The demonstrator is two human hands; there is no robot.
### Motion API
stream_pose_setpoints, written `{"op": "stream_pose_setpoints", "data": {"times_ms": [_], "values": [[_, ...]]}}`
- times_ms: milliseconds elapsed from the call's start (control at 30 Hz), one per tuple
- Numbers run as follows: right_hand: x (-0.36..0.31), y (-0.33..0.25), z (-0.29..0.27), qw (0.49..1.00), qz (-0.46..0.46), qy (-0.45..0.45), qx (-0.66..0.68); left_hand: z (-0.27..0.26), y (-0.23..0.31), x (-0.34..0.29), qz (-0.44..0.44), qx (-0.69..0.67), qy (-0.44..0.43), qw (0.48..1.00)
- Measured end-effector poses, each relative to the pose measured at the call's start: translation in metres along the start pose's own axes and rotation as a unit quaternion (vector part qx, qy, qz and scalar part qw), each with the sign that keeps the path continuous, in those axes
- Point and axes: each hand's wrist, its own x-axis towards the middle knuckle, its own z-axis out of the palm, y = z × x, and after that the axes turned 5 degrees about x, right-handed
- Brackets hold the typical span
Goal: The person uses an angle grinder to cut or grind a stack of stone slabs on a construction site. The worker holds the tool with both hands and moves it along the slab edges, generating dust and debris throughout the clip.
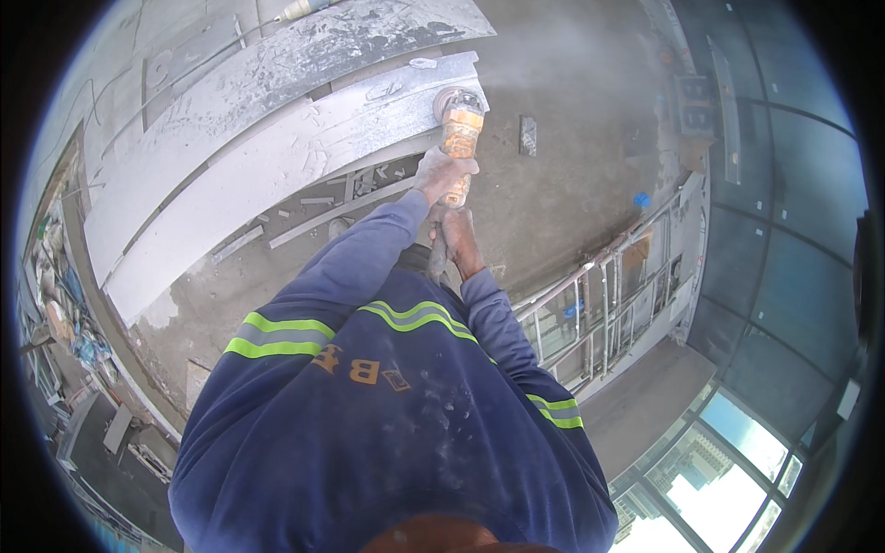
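On the right end of a long, pale-grey, dust-coated slab [277, 152], noted an orange, cylindrical power grinder [461, 136], round head apparently against the surface. Saw left hand [445, 173] closed round its body and right hand [462, 238] curled at its tail, exact hold unclear. Judged possible: a skid off the nearby edge through loosened grip; obscured sight through whitish airborne dust [562, 46].

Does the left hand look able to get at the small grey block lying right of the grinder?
Probably not as it stands: the left hand is wrapped around the orange grinder. Otherwise, nothing visible seems to stand between it and the grey block on the floor.
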Motion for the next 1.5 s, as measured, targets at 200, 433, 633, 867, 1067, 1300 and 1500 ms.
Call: {"op": "stream_pose_setpoints", "data": {"times_ms": [200,433,633,867,1067,1300,1500], "values": [[0.003,0.01,0.0,1.0,-0.001,-0.01,0.011,-0.005,-0.002,-0.003,0.031,0.022,0.005,0.999],[0.003,0.022,0.003,0.999,-0.004,-0.031,0.007,-0.017,0.005,-0.027,0.039,-0.017,0.024,0.999],[0.002,0.03,0.003,0.998,-0.001,-0.064,0.015,-0.023,-0.019,-0.014,0.069,-0.022,0.066,0.995],[0.015,0.036,-0.018,0.996,-0.006,-0.07,0.055,-0.004,0.005,-0.026,0.047,-0.036,0.036,0.998],[0.029,0.022,-0.044,0.995,0.004,-0.081,0.056,0.018,0.035,-0.03,0.057,-0.043,0.016,0.997],[0.019,-0.001,-0.051,0.993,-0.005,-0.091,0.073,0.024,0.037,-0.022,0.045,-0.034,0.026,0.998],[0.026,0.002,-0.061,0.996,-0.004,-0.076,0.039,0.033,0.031,-0.014,0.037,-0.057,0.04,0.997]]}}
